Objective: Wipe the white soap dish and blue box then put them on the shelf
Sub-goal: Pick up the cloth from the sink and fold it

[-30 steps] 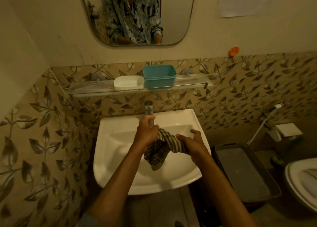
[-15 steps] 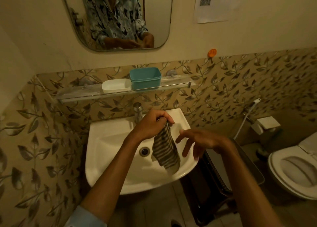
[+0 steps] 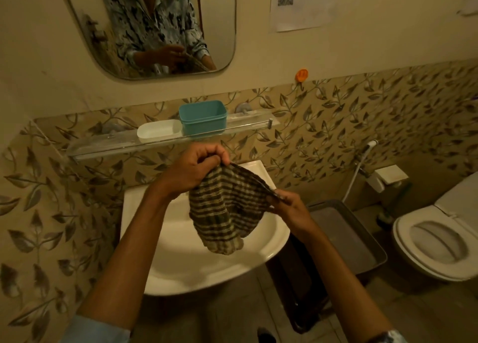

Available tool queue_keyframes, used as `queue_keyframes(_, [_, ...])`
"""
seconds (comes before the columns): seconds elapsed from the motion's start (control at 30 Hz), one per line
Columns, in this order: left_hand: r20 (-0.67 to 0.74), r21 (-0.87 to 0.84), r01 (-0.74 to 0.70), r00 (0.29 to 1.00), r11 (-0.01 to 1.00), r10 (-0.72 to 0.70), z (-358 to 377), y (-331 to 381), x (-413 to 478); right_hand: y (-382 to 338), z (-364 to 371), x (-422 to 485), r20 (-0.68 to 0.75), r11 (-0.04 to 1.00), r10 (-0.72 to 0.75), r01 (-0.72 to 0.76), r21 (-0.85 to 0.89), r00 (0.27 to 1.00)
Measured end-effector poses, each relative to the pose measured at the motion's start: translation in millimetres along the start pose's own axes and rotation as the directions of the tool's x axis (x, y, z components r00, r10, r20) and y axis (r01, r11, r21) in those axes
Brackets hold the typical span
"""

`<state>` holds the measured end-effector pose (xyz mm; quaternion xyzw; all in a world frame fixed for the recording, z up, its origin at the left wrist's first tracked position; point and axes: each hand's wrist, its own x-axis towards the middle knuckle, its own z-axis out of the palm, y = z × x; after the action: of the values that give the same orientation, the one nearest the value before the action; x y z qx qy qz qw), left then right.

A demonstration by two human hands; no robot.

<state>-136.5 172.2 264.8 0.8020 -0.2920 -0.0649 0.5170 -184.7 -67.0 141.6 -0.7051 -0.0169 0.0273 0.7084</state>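
Note:
The white soap dish and the blue box stand side by side on the glass shelf above the sink. Below them, over the white sink, I hold a striped brown cloth spread between both hands. My left hand pinches its upper left corner just under the shelf. My right hand grips its right edge, lower and to the right. The cloth's bottom hangs bunched over the basin. The tap is hidden behind my left hand.
A mirror hangs above the shelf and shows a person in a patterned shirt. A grey tray on a dark stand sits right of the sink. A toilet is at far right, with a spray hose on the tiled wall.
My left hand has lifted the cloth higher, up toward the shelf. My right hand, free half a second ago, has taken hold of the cloth's right edge, spreading it open.

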Motion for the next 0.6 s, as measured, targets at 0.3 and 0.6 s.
queue_keyframes(0.3, [0.018,0.232,0.244,0.967,0.941,-0.255,66,-63,17,-51,-61,26,-0.131,0.982,-0.068,0.043,-0.184,0.989])
queue_keyframes(0.6, [-0.011,-0.026,0.01,1.0,1.0,-0.01,186,-13,140,-79,-162,54,0.179,0.839,-0.109,0.187,-0.51,0.978])
